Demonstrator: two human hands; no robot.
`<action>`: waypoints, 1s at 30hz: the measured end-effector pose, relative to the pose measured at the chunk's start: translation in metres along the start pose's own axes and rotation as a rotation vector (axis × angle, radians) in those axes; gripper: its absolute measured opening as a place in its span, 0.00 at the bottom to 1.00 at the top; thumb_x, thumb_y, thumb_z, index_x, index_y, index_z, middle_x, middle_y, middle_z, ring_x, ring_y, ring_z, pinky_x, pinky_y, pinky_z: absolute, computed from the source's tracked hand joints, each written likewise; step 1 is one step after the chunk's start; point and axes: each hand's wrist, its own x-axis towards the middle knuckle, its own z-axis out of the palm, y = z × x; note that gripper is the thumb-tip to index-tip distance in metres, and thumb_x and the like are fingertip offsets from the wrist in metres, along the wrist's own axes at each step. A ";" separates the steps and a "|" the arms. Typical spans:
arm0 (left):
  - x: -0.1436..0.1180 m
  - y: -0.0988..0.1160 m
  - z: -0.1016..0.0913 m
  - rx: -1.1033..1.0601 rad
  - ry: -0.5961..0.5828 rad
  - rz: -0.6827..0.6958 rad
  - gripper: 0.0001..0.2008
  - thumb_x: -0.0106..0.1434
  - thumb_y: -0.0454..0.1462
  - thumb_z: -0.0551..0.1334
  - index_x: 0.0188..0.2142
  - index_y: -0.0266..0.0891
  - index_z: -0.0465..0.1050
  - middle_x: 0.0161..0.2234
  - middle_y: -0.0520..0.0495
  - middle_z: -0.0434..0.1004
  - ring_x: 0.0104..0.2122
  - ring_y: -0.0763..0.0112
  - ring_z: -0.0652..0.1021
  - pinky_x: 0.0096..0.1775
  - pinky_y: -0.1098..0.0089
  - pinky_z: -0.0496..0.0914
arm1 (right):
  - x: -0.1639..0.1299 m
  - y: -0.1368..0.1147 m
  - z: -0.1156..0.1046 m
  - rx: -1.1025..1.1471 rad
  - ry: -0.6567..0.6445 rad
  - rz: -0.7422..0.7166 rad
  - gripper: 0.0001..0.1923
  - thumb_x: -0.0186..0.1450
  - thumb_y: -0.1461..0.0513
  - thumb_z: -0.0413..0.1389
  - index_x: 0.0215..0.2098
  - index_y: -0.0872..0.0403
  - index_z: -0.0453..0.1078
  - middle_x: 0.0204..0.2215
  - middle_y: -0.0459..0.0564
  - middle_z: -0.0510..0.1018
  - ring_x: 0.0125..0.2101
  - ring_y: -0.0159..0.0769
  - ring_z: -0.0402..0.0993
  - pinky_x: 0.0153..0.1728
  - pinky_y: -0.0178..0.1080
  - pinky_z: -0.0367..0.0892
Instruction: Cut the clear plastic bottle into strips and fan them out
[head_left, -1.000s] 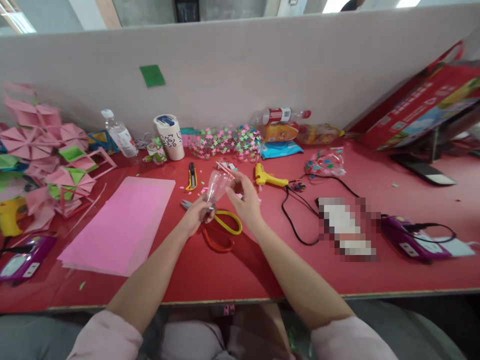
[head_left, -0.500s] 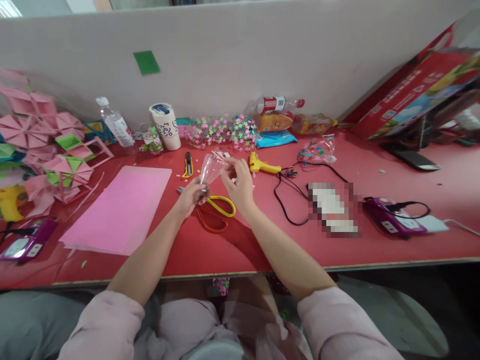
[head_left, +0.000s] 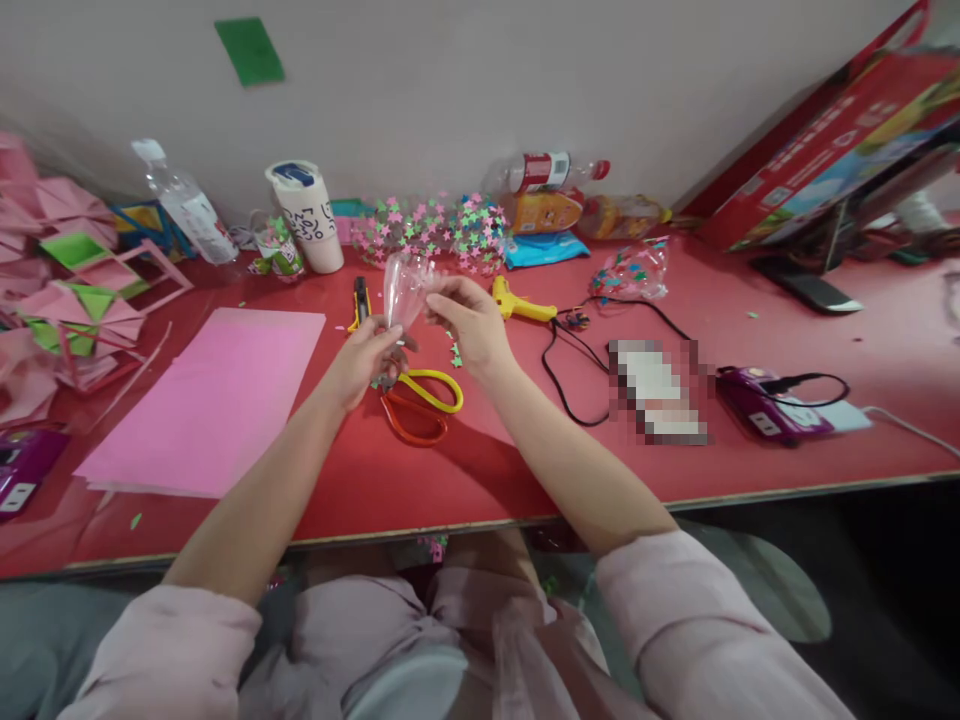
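My left hand (head_left: 361,358) grips the narrow lower end of a clear plastic bottle piece (head_left: 402,288) and holds it upright above the red table (head_left: 525,460). At the wide top rim my right hand (head_left: 466,325) pinches the same piece with its fingertips. Below the hands lie scissors (head_left: 420,402) with one yellow and one orange handle loop. Small coloured paper stars (head_left: 454,352) lie scattered beside my right hand.
A pink sheet (head_left: 210,400) lies at the left, with folded pink and green paper shapes (head_left: 75,290) behind it. A yellow glue gun (head_left: 521,303) and black cable (head_left: 570,370) are at the right. A star-covered bottle (head_left: 431,228), cup (head_left: 304,215), water bottle (head_left: 184,205), box cutter (head_left: 361,303) line the back.
The view has dropped and shifted, so everything sits higher in the frame. Both hands keep the clear piece, which is now held more upright; the right fingers stay at its rim.
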 end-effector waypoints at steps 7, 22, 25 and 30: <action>-0.007 -0.032 -0.002 -0.054 0.024 -0.061 0.14 0.57 0.44 0.64 0.36 0.40 0.63 0.27 0.51 0.77 0.20 0.77 0.73 0.21 0.76 0.61 | -0.014 0.017 0.007 -0.217 -0.092 0.038 0.03 0.58 0.63 0.57 0.29 0.53 0.67 0.23 0.40 0.70 0.25 0.27 0.67 0.30 0.34 0.67; -0.008 -0.030 0.001 -0.120 0.067 -0.025 0.12 0.50 0.38 0.69 0.31 0.33 0.72 0.23 0.51 0.73 0.20 0.77 0.73 0.22 0.76 0.65 | -0.035 0.020 0.000 -0.566 -0.028 -0.140 0.02 0.61 0.64 0.54 0.33 0.52 0.68 0.30 0.46 0.74 0.29 0.31 0.71 0.33 0.37 0.68; -0.009 -0.031 0.001 -0.151 0.083 -0.012 0.11 0.50 0.37 0.68 0.32 0.33 0.72 0.25 0.51 0.75 0.21 0.76 0.75 0.24 0.75 0.67 | -0.032 0.018 -0.002 -0.640 -0.061 -0.163 0.02 0.60 0.65 0.55 0.30 0.52 0.66 0.28 0.45 0.73 0.28 0.31 0.69 0.32 0.37 0.66; -0.009 -0.032 0.001 -0.136 0.090 -0.021 0.13 0.50 0.40 0.68 0.32 0.34 0.71 0.23 0.51 0.73 0.20 0.76 0.73 0.23 0.74 0.66 | -0.032 0.017 0.000 -0.644 -0.108 -0.175 0.03 0.61 0.65 0.53 0.30 0.52 0.67 0.28 0.45 0.74 0.28 0.32 0.70 0.32 0.37 0.67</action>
